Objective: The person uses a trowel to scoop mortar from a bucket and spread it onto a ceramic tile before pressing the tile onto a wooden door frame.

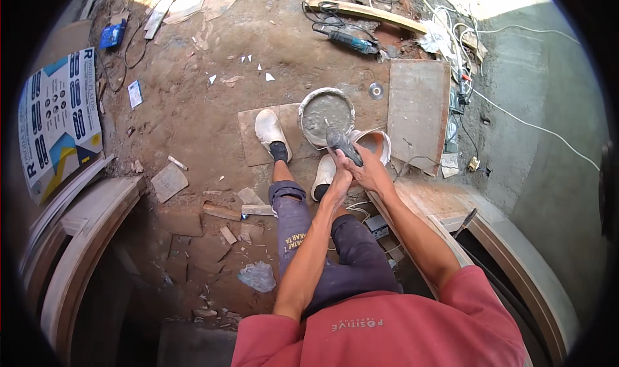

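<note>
Both my hands are wrapped round a dark power tool point(342, 141), perhaps a drill, its metal shaft reaching into a round bucket point(303, 106) of wet grey mix. My left hand point(342, 170) grips it from the left and rear, my right hand point(371, 170) from the right. What is on the shaft's end is hidden in the mix. A second pale bucket point(385, 148) stands just right of the first, partly behind my right hand. My white clogs point(269, 128) are on either side below the first bucket, the left one on a flat board point(250, 144).
A large grey board point(419, 96) lies right of the buckets. An angle grinder point(348, 40), cables and a wooden plank point(367, 13) lie at the back. A printed sheet point(61, 122) is at left. Timber frames point(90, 225) flank me. A grey wall point(535, 96) rises at right.
</note>
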A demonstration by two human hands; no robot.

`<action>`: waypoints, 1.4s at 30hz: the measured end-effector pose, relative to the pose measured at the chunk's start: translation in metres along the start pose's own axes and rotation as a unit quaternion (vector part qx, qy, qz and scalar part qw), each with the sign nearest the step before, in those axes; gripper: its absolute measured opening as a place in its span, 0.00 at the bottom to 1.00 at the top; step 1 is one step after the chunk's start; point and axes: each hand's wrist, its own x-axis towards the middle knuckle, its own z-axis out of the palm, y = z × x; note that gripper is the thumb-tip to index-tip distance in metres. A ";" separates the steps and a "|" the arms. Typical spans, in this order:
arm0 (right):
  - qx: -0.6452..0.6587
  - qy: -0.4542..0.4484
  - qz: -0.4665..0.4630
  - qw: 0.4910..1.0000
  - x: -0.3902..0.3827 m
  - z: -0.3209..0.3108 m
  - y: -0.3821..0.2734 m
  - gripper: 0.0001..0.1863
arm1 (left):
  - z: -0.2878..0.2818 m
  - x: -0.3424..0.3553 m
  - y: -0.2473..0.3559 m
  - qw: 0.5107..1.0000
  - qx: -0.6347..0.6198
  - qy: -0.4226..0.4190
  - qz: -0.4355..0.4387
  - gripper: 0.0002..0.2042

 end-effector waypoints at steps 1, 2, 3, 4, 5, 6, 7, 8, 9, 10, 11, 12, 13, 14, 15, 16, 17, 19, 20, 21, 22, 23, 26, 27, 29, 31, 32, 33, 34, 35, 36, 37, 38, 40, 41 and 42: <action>0.028 -0.008 0.034 0.999 0.003 0.002 -0.006 0.43 | -0.011 -0.007 0.008 0.993 -0.013 -0.093 -0.068 0.48; 0.027 -0.021 0.024 0.999 0.003 0.002 -0.011 0.43 | -0.018 -0.016 0.014 0.995 -0.021 -0.081 -0.059 0.48; 0.032 -0.038 0.038 0.998 0.001 -0.012 -0.026 0.40 | -0.012 -0.027 0.023 0.996 0.033 -0.070 -0.051 0.50; 0.039 -0.053 0.047 0.997 0.000 -0.022 -0.041 0.36 | -0.013 -0.037 0.032 0.993 0.092 -0.057 -0.040 0.52; 0.032 -0.012 0.036 0.999 0.001 -0.008 -0.026 0.31 | -0.020 -0.041 0.034 0.992 0.107 -0.022 -0.060 0.49; 0.027 -0.017 0.027 0.999 0.005 -0.010 -0.023 0.31 | -0.023 -0.048 0.037 0.993 0.101 -0.019 -0.051 0.49; -0.073 -0.047 0.063 0.994 0.009 -0.013 -0.020 0.28 | -0.028 -0.059 0.036 0.968 0.241 0.062 0.025 0.47; -0.173 -0.075 0.097 0.977 0.011 -0.015 -0.017 0.25 | -0.034 -0.072 0.034 0.912 0.373 0.143 0.098 0.45; -0.163 -0.050 0.114 0.979 0.007 -0.025 -0.006 0.22 | -0.022 -0.092 0.046 0.874 0.434 0.198 0.095 0.43; -0.166 -0.051 0.105 0.979 0.006 -0.027 -0.006 0.22 | -0.031 -0.110 0.046 0.800 0.530 0.258 0.108 0.43; -0.152 -0.020 0.082 0.985 0.006 -0.027 -0.001 0.22 | -0.041 -0.125 0.043 0.713 0.617 0.313 0.117 0.44; -0.136 0.009 0.061 0.989 0.006 -0.026 0.004 0.22 | -0.050 -0.140 0.040 0.713 0.612 0.319 0.121 0.44; -0.128 0.036 0.025 0.991 0.009 -0.024 0.003 0.25 | -0.061 -0.152 0.033 0.701 0.615 0.352 0.075 0.45; -0.131 0.036 0.020 0.991 0.012 -0.026 0.004 0.25 | -0.068 -0.157 0.026 0.688 0.616 0.382 0.029 0.47; -0.100 0.017 0.058 0.993 0.015 -0.030 -0.013 0.28 | -0.074 -0.162 0.020 0.687 0.613 0.388 0.029 0.47; -0.070 -0.001 0.097 0.993 0.016 -0.032 -0.023 0.30 | -0.079 -0.164 0.015 0.720 0.565 0.403 0.032 0.47; -0.085 -0.014 0.097 0.992 0.016 -0.031 -0.020 0.35 | -0.084 -0.163 0.009 0.750 0.515 0.414 0.035 0.47; -0.085 0.014 0.053 0.995 0.017 -0.030 -0.009 0.35 | -0.087 -0.153 0.010 0.742 0.520 0.423 0.009 0.47; -0.084 0.042 0.014 0.996 0.017 -0.030 -0.003 0.36 | -0.088 -0.147 0.012 0.734 0.527 0.428 -0.020 0.48; -0.095 0.038 0.017 0.995 0.016 -0.032 0.003 0.36 | -0.087 -0.143 0.012 0.735 0.525 0.429 -0.017 0.48; -0.096 0.039 0.013 0.994 0.018 -0.035 0.010 0.36 | -0.085 -0.138 0.013 0.729 0.531 0.431 -0.026 0.47; -0.088 0.037 -0.004 0.995 0.021 -0.039 0.016 0.35 | -0.081 -0.134 0.015 0.724 0.536 0.433 -0.034 0.47; -0.090 0.020 0.013 0.996 0.022 -0.053 0.009 0.33 | -0.063 -0.136 0.030 0.722 0.540 0.429 -0.048 0.45; -0.096 0.002 0.044 0.994 0.023 -0.057 -0.001 0.32 | -0.065 -0.139 0.027 0.712 0.546 0.440 -0.032 0.43; -0.105 0.008 -0.007 0.994 0.020 -0.058 0.009 0.29 | -0.059 -0.136 0.022 0.718 0.540 0.440 -0.015 0.41; -0.093 0.036 -0.048 0.994 0.018 -0.038 0.039 0.29 | -0.062 -0.130 0.009 0.697 0.562 0.443 -0.054 0.41; -0.088 0.003 -0.039 0.995 0.016 -0.027 0.035 0.31 | -0.074 -0.134 0.002 0.697 0.564 0.437 -0.069 0.42; -0.076 0.000 -0.046 0.996 0.017 -0.016 0.038 0.31 | -0.085 -0.135 -0.006 0.685 0.568 0.448 -0.086 0.43; -0.105 -0.001 -0.044 0.994 0.014 -0.016 0.030 0.31 | -0.091 -0.135 -0.008 0.695 0.553 0.445 -0.112 0.44; -0.111 0.024 -0.050 0.992 0.015 -0.027 0.041 0.32 | -0.074 -0.128 0.004 0.706 0.553 0.429 -0.110 0.44; -0.114 0.038 -0.056 0.991 0.016 -0.033 0.050 0.33 | -0.061 -0.129 0.013 0.714 0.550 0.417 -0.117 0.44; -0.111 0.044 -0.064 0.991 0.019 -0.029 0.053 0.33 | -0.064 -0.129 0.014 0.712 0.550 0.423 -0.108 0.44; -0.154 0.040 -0.054 0.986 0.024 -0.024 0.057 0.34 | -0.071 -0.125 0.008 0.702 0.556 0.433 -0.100 0.44; -0.197 0.035 -0.041 0.979 0.029 -0.023 0.060 0.36 | -0.077 -0.121 0.001 0.692 0.563 0.442 -0.094 0.44; -0.194 0.025 -0.044 0.980 0.030 -0.021 0.063 0.37 | -0.080 -0.120 -0.004 0.688 0.568 0.441 -0.096 0.44; -0.192 0.014 -0.046 0.980 0.029 -0.023 0.063 0.38 | -0.080 -0.119 -0.004 0.684 0.574 0.439 -0.099 0.44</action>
